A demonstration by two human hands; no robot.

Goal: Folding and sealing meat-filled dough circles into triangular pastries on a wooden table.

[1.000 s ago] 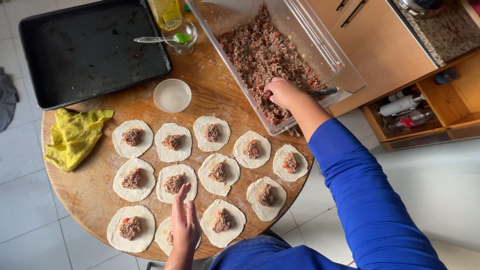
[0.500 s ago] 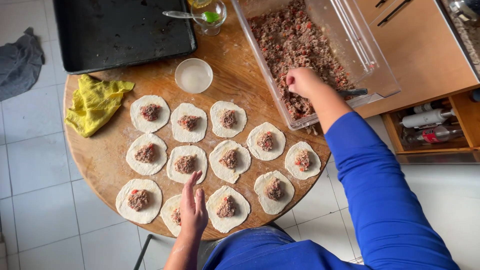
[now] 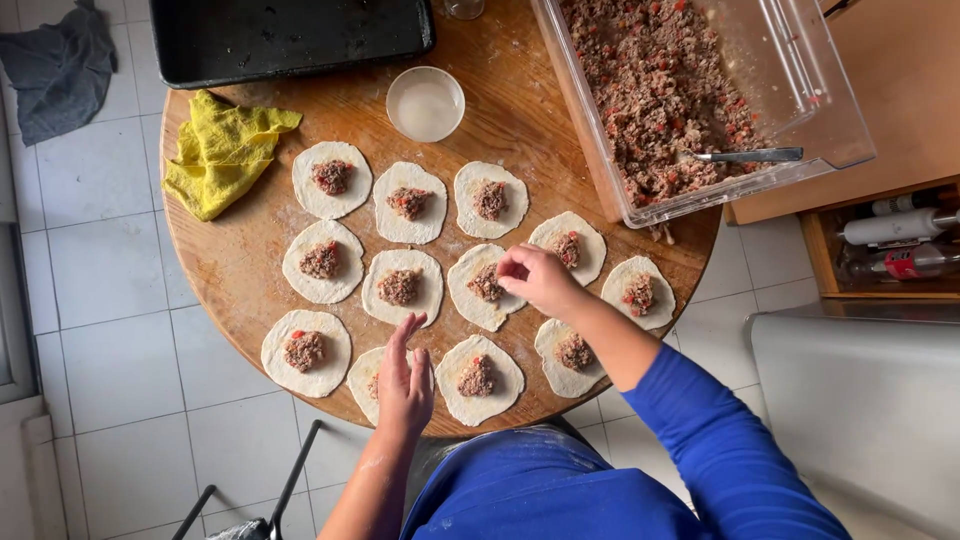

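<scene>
Several round dough discs, each with a mound of minced meat filling, lie in rows on a round wooden board (image 3: pixel 250 270). My right hand (image 3: pixel 535 278) hovers with pinched fingers over a disc in the middle row (image 3: pixel 480 292), touching its filling. My left hand (image 3: pixel 404 378) rests flat, fingers together, on the near-row disc (image 3: pixel 366 380), covering most of it. A clear plastic tub of meat filling (image 3: pixel 655 90) stands at the board's far right with a spoon (image 3: pixel 750 155) lying in it.
A small clear cup of water (image 3: pixel 425 102) stands at the far side of the board. A yellow cloth (image 3: pixel 220 150) lies on its left. A black baking tray (image 3: pixel 290 35) sits beyond. A grey rag (image 3: pixel 60 65) is on the tiled floor.
My right hand left the tub and came down to the middle-row disc. The spoon now lies alone in the tub. My left hand stayed on the near disc.
</scene>
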